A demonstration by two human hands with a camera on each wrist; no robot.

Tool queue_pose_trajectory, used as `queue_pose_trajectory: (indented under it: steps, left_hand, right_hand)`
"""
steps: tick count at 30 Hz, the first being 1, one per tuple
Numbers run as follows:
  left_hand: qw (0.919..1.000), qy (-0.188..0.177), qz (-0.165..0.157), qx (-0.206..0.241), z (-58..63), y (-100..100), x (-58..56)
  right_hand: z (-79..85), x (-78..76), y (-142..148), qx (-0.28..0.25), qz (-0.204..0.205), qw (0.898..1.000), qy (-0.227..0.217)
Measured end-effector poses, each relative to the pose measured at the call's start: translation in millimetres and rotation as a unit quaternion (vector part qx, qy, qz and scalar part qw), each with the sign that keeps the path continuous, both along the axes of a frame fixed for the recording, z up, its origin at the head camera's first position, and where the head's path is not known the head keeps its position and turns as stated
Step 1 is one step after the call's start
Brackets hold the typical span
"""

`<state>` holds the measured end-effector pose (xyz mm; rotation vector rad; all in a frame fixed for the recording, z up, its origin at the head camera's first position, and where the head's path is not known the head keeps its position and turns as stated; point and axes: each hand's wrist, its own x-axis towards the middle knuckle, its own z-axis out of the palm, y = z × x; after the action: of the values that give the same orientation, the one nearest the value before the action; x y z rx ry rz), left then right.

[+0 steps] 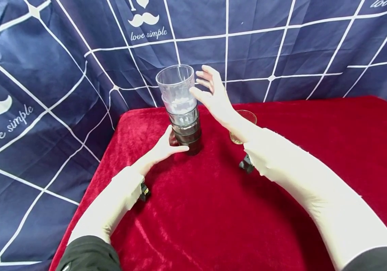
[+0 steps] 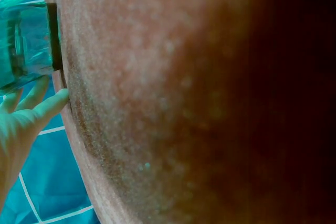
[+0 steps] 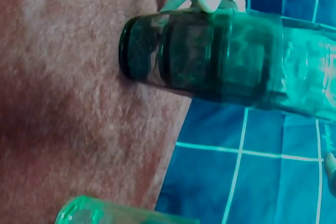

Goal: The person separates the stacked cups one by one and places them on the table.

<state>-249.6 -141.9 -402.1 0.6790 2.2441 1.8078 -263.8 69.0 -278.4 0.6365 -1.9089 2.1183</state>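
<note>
A: Leftmost?

B: Blue printed backdrop [image 1: 20, 124], hanging beside the red-covered surface [image 1: 207, 210]. Then the left hand [image 1: 162, 147].

A: Its grip?

B: Clamped low on the stack of glasses [image 1: 185, 120]: thumb across the near side, fingers round the left. Probably down there because a tall column tips easily and the base needs steadying.

A: Where's the stack?

B: Standing on the surface, toward the back left, mouth up. Glasses sit one inside the next, likely so they hold as a single column. Dark at the bottom, clear on top. Exact count, can't tell; too much overlap.

A: Right hand?

B: Right hand [image 1: 213, 94] hangs just beside the top glass [image 1: 175, 84], fingers apart, grip on nothing. The right wrist view shows a fingertip clear of the stack. Probably so close to guard the top end.

A: Rightmost thing?

B: Lone glass [image 1: 248, 116], partly hidden by the right forearm [image 1: 291, 169]. Apart from the stack; presumably set there to leave both hands room.
</note>
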Motion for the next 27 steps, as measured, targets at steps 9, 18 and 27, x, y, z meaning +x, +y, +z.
queue_pose_trajectory:
  steps: [9,18,27]
  left_hand:
    - [0.9999,0.005,-0.008,0.012,-0.7,-1,-0.1]
    - [0.9999,0.004,-0.009,0.012,-1.5,-1,-1.4]
    - [0.9999,0.005,-0.011,0.012,-2.0,-2,-1.2]
  right_hand:
    - [-0.8,-0.1,-15,0.083,0.01,0.996,0.02]
    - [0.0,1.5,-24,0.078,0.001,0.995,0.059]
    - [-0.5,-0.2,-28,0.06,-0.007,0.996,0.067]
